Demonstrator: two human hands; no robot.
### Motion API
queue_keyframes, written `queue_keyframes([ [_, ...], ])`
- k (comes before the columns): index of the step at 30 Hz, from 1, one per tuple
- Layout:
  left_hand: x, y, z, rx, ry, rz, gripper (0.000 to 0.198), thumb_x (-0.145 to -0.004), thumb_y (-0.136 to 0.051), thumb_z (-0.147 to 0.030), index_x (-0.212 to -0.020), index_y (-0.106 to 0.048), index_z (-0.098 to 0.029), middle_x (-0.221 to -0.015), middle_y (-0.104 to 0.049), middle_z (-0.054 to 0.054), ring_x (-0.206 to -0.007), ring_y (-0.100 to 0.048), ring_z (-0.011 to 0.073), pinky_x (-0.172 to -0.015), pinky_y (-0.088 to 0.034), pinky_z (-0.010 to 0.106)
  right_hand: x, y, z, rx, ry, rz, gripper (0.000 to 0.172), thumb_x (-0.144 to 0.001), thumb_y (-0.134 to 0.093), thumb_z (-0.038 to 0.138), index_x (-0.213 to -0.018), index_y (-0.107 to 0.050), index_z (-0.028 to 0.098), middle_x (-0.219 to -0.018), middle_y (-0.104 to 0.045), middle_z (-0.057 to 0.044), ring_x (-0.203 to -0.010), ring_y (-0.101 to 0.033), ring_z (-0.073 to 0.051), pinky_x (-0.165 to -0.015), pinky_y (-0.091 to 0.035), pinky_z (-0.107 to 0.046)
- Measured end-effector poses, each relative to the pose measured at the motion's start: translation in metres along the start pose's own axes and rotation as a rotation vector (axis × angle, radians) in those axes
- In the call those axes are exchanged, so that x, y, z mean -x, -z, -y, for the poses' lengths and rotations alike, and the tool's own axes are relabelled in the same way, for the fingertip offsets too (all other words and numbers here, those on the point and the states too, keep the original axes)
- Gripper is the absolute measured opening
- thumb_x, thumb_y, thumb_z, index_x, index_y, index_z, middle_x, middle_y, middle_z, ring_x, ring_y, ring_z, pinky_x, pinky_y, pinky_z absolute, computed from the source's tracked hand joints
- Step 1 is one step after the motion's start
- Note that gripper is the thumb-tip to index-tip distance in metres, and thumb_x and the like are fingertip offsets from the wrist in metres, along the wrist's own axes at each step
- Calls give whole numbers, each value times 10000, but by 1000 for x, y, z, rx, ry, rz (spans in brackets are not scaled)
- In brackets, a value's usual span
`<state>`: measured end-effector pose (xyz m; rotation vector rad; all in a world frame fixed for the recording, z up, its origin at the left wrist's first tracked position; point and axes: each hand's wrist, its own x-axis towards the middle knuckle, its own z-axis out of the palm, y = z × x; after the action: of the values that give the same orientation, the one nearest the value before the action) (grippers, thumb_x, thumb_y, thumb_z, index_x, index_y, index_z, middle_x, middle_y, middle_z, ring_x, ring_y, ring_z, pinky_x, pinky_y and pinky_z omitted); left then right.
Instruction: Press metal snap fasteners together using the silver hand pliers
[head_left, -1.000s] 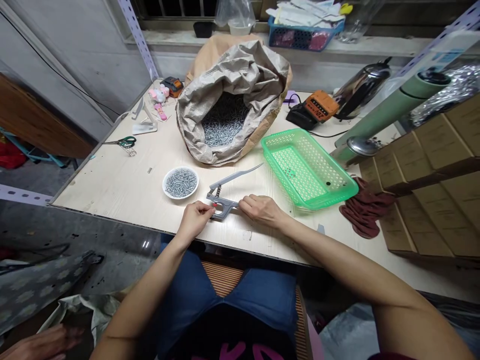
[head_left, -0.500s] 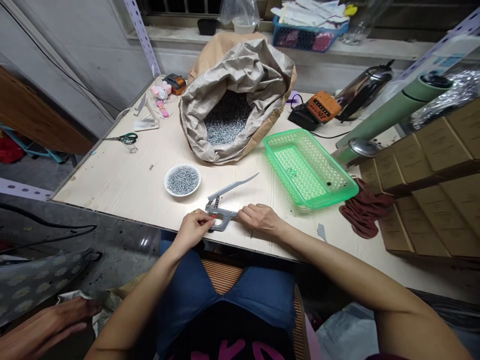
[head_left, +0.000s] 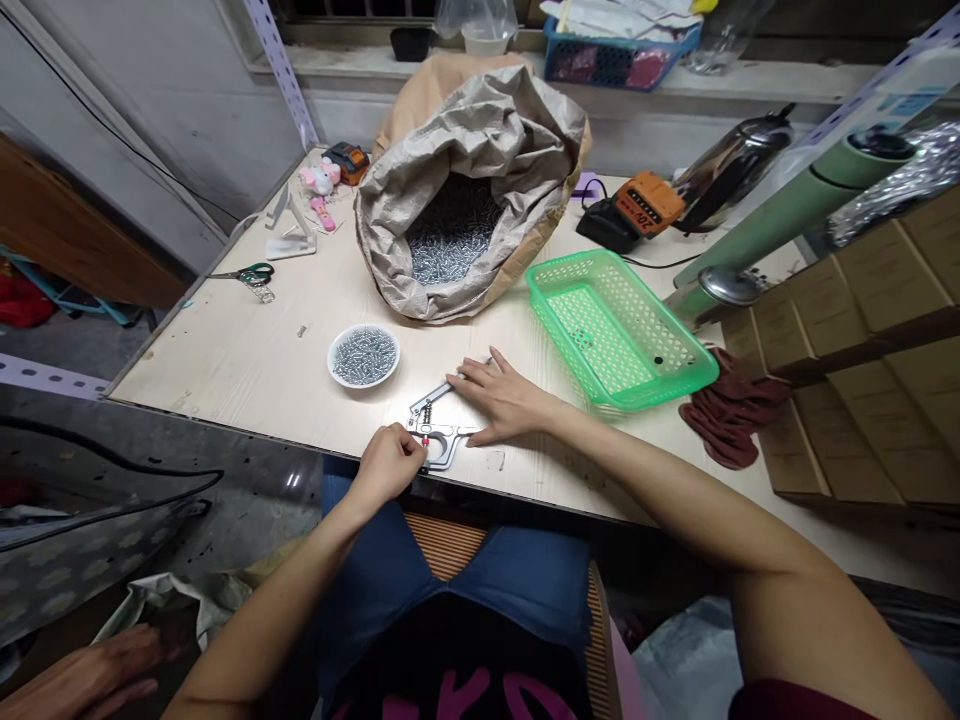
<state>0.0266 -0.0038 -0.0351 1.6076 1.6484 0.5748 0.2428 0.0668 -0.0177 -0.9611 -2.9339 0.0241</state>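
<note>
Brown paper sack (head_left: 517,130) of screws sits far, green basket (head_left: 615,330) right of it. Near the table (head_left: 247,360) edge lies the grey hand press (head_left: 442,437): my right hand (head_left: 504,400) rests flat, fingers spread, on its lever; my left hand (head_left: 390,462) pinches its near end.

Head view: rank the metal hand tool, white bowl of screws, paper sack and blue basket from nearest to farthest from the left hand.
1. Metal hand tool, pinched by the left hand, closest to the person.
2. White bowl, just beyond, slightly left.
3. Paper sack, behind the bowl, farther back.
4. Blue basket, farthest back, to the right.
</note>
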Motion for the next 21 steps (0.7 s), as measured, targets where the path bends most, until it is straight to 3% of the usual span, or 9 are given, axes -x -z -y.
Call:
queue_keyframes([
  [5,-1,5,2,-8,133,87,170,-648,-593,-281,-520,-570,-171,-538,-581,1,-550,-523,149,-553,-341,252,5,-1,8,-50,-69,-102,897,-636,-593,598,-1322,-367,65,-1150,-515,-192,-1085,-452,-311,-1008,-226,-543],
  [9,3,4,7,2,56,68,214,-674,-582,-352,-565,-607,-170,-550,-593,6,-541,-511,143,-564,-350,252,13,0,17,-3,-104,-180,865,-637,-584,574,-1307,-379,66,-1174,-495,-203,-1064,-447,-317,-998,-213,-554],
  [15,7,4,9,41,-50,61,200,-693,-569,-321,-596,-655,-169,-625,-621,28,-636,-544,156,-611,-375,255,19,-1,22,32,-151,-219,894,-646,-545,610,-1311,-369,40,-1180,-495,-210,-1049,-448,-328,-999,-192,-564],
  [21,5,4,7,132,46,83,197,-648,-590,-324,-591,-650,-146,-567,-611,25,-528,-508,134,-527,-345,243,24,-6,27,22,-185,-247,897,-675,-518,602,-1333,-332,23,-1195,-485,-215,-1073,-438,-337,-1005,-179,-597],
])
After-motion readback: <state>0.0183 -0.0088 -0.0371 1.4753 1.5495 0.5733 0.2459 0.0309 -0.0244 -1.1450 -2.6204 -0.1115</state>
